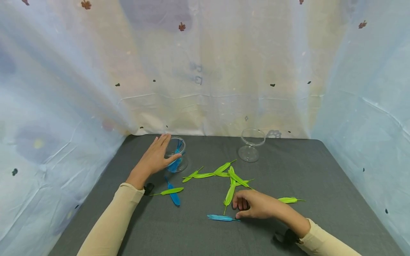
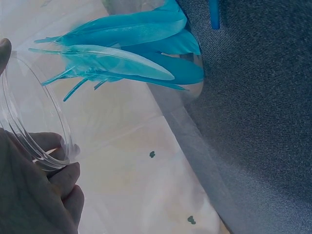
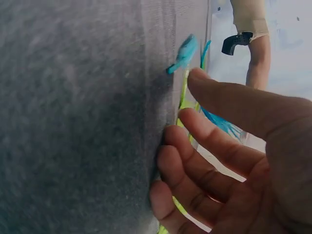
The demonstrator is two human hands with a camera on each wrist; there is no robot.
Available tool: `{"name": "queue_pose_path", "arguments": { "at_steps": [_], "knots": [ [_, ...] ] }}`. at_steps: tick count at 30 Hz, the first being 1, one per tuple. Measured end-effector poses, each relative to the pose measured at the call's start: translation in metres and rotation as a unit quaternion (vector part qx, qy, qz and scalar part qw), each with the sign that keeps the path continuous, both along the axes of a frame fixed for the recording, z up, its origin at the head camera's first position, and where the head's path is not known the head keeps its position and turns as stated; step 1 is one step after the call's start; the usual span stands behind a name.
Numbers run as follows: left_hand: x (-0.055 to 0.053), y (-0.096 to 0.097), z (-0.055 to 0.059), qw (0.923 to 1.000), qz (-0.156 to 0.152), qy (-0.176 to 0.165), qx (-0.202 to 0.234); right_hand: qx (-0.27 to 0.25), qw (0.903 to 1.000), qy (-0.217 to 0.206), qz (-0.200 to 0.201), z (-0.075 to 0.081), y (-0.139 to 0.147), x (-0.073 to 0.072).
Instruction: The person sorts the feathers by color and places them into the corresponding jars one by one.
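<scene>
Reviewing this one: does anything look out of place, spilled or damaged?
Nothing looks broken or tipped over. One mild oddity: just below the left hand in the head view, a green feather lies across a blue feather, mixing colours apart from the main cluster of green feathers.

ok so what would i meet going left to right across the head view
left hand → clear container with blue feathers inside → light blue feather → second container → lone green feather beside the right forearm
</scene>
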State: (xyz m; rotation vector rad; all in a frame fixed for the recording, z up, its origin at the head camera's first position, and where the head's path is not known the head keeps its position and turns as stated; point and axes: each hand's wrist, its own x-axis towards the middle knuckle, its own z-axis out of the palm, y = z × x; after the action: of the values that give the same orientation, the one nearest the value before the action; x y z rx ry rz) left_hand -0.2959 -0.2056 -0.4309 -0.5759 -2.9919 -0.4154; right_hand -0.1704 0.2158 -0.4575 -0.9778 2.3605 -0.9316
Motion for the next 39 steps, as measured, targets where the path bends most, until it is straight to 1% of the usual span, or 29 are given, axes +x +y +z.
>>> {"name": "queue_pose_path", "arguments": {
  "at_steps": [7, 16, 25, 39],
  "knots": [
    [0.0016, -0.0008, 0.0003, 1.0, 0.001, -0.005, 0.006, 0.026, 0.9994, 0.013, 0.018, 0.0004, -0.0015, 0.0046],
    [0.0017, -0.0006, 0.001, 1.0, 0.001, -0.006, 0.003, 0.038, 0.9983, 0.041, 0.017, -0.0024, -0.0035, 0.0074],
    [0.0015, -0.0002, 0.0009, 1.0, -0.001, -0.003, 0.009, 0.044, 0.9976, 0.051, 0.019, -0.0022, -0.0069, 0.0081],
    [0.0012, -0.0004, 0.0008, 1.0, -0.003, 0.002, 0.006, 0.05, 0.997, 0.055, 0.021, -0.0016, -0.0075, 0.009]
  ]
}}
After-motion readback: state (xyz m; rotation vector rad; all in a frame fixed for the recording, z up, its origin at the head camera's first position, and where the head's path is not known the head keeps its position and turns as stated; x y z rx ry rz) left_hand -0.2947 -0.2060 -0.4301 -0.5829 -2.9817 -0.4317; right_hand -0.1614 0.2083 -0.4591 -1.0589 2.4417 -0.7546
